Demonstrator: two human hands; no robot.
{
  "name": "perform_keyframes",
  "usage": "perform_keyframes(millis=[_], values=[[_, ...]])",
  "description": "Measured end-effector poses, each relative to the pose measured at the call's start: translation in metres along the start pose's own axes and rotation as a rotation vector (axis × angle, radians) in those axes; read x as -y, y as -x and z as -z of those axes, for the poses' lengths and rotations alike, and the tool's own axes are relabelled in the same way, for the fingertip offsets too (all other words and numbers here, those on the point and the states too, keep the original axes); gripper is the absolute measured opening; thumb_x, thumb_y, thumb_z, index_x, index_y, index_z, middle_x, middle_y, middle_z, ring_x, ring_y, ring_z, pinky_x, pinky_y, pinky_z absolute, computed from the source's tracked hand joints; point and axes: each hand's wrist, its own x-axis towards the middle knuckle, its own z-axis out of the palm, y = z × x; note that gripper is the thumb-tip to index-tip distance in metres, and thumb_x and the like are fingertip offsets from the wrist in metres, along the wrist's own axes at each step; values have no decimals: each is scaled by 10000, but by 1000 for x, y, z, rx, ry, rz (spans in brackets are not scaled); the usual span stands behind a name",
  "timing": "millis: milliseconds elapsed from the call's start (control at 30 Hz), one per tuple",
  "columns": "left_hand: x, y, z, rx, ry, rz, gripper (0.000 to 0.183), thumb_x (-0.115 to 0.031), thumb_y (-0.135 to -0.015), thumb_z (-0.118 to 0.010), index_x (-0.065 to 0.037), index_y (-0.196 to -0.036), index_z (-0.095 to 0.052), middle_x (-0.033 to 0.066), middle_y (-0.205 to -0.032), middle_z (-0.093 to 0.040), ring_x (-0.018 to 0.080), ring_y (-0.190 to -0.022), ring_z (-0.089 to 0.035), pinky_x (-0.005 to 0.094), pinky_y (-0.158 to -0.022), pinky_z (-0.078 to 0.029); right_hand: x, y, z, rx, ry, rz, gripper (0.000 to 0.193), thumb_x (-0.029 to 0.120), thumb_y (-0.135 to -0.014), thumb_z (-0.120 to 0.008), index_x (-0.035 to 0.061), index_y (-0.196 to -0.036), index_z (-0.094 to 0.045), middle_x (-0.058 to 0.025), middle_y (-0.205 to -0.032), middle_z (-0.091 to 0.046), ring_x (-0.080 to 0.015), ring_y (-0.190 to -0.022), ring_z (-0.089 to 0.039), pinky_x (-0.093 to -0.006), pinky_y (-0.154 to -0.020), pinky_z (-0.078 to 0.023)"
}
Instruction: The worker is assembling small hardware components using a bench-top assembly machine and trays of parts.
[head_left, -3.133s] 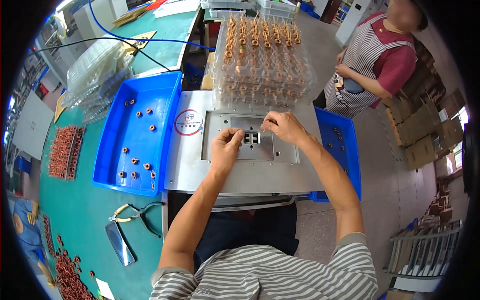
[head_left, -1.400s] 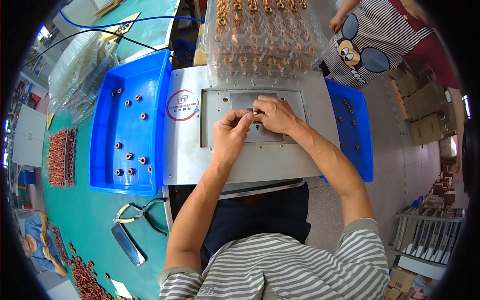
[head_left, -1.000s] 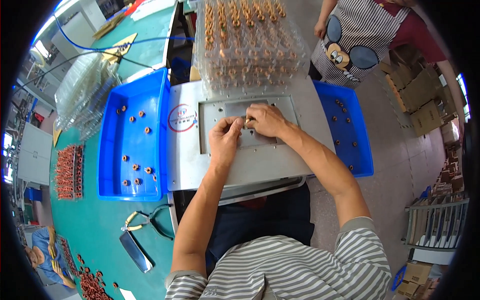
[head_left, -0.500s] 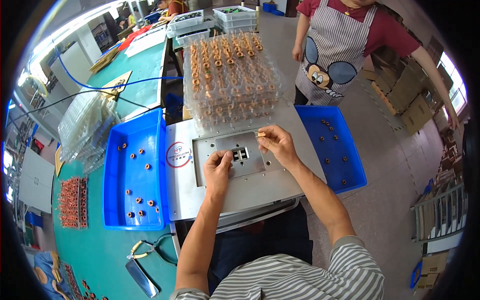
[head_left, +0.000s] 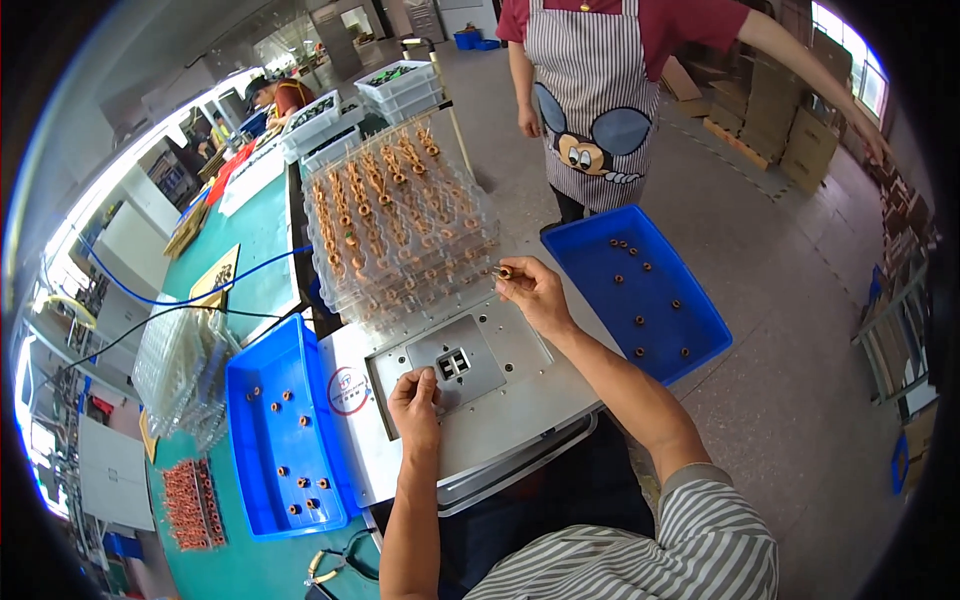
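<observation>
My right hand (head_left: 535,298) is raised over the far side of a metal machine top (head_left: 540,400), beside the stacked trays. Pinched between its thumb and fingertips is a small copper-coloured ring coil (head_left: 504,272). Close to the left of a small rectangular slot (head_left: 454,365) in the machine's centre plate is my left hand (head_left: 415,405). Its fingers are curled and the thumb presses the index finger; whatever lies between them, if anything, is hidden. Clear plastic trays (head_left: 400,215), filled with rows of similar coils, stand stacked at the machine's far edge.
Blue bins (head_left: 240,420) (head_left: 715,345) holding loose coils flank the machine. On the green bench (head_left: 205,570) are a pack of reddish coils (head_left: 193,505), clear empty trays (head_left: 180,365) and pliers (head_left: 325,568). A person in a striped apron (head_left: 590,95) stands beyond the right bin.
My view has swung, shifting the whole scene. My right hand has carried the coil farther from the slot, toward the stacked trays. The left hand has drawn slightly back from the slot.
</observation>
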Motion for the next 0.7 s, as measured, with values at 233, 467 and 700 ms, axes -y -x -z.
perform_keyframes(millis=[233, 467, 700], values=[[1, -2, -8, 16, -24, -29, 171, -151, -911, -675, 17, -889, -651, 13, -707, -571, 88, -603, -503, 228, -542, -409, 5, -18, 17, -79, -21, 78, 270, 39, -863, -686, -35, -1105, -594, -54, -933, -651, -108, -785, -634, -256, -667, -545], [-3, 10, -4, 2, -41, -25, 154, -134, -896, -676, 7, -849, -637, 18, -697, -567, 100, -586, -507, 239, -525, -413, 19, -62, 40, -274, -354, -269, 167, 100, -891, -667, 15, -1030, -632, -43, -861, -653, -136, -754, -645, -251, -629, -536], [-7, 13, -9, 24, 47, -48, 187, -171, -885, -714, -9, -837, -636, 15, -685, -571, 88, -560, -503, 227, -504, -408, 50, -118, 71, -231, -757, -328, 133, 170, -918, -649, 40, -897, -627, -46, -762, -635, -128, -631, -624, -240, -536, -520]])
